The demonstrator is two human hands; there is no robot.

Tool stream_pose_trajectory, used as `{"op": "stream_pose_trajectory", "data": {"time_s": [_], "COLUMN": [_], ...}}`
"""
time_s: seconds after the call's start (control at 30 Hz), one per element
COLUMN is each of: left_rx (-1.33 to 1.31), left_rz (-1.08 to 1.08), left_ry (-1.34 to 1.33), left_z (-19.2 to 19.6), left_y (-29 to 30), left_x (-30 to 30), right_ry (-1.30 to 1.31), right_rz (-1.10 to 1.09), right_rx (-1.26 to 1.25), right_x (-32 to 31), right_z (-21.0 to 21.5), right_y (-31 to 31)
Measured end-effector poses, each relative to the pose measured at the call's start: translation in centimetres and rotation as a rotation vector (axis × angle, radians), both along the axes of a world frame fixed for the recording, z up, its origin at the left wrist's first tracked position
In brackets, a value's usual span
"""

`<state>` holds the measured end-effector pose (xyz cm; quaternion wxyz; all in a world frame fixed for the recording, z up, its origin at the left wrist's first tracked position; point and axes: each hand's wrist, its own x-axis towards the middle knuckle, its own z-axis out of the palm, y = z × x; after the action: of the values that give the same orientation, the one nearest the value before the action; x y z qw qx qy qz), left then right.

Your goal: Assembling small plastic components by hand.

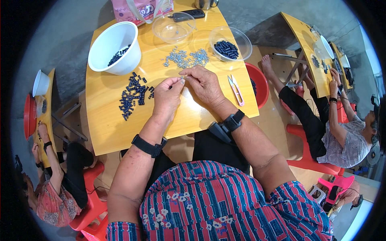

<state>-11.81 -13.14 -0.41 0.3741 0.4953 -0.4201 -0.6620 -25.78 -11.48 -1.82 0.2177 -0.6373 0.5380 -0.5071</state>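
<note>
Above the yellow counter (pixel 105 130), the left hand (pixel 168 95) and the right hand (pixel 203 83) are meeting, their fingertips pinching a small silver piece (pixel 182 80) between them; fingers are partly hiding it. Just beyond both hands, loose silver metal parts (pixel 183 59) are lying heaped. Left of the left hand, dark cylindrical pieces (pixel 134 94) are lying scattered, a white tub (pixel 134 54) standing behind them. Right of the right hand, pink-handled thread snips (pixel 237 93) are resting.
</note>
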Motion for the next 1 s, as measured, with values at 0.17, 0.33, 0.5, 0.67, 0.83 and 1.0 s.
{"op": "stream_pose_trajectory", "data": {"time_s": [0.17, 0.33, 0.5, 0.67, 0.83, 1.0], "left_rx": [-0.038, -0.035, -0.066, -0.041, -0.053, -0.028], "left_rz": [-0.042, -0.048, -0.024, -0.005, 0.009, 0.013], "left_ry": [-0.031, -0.029, -0.041, -0.042, -0.040, 0.017], "left_z": [-0.24, -0.27, -0.73, -0.55, -0.56, -0.68], "left_y": [-0.11, -0.14, -0.17, -0.10, -0.10, -0.07], "left_x": [0.28, 0.32, 0.31, 0.26, 0.06, 0.33], "right_ry": [0.013, 0.012, -0.006, -0.006, 0.002, 0.026], "right_rz": [0.032, 0.020, -0.002, -0.012, -0.020, -0.031], "right_rx": [0.018, 0.042, 0.061, 0.088, 0.092, 0.100], "right_x": [-0.10, -0.12, -0.08, -0.06, -0.09, 0.04], "right_z": [0.16, 0.04, -0.07, 0.09, -0.13, 0.08], "right_y": [0.01, -0.07, -0.02, 0.00, -0.05, -0.05]}}
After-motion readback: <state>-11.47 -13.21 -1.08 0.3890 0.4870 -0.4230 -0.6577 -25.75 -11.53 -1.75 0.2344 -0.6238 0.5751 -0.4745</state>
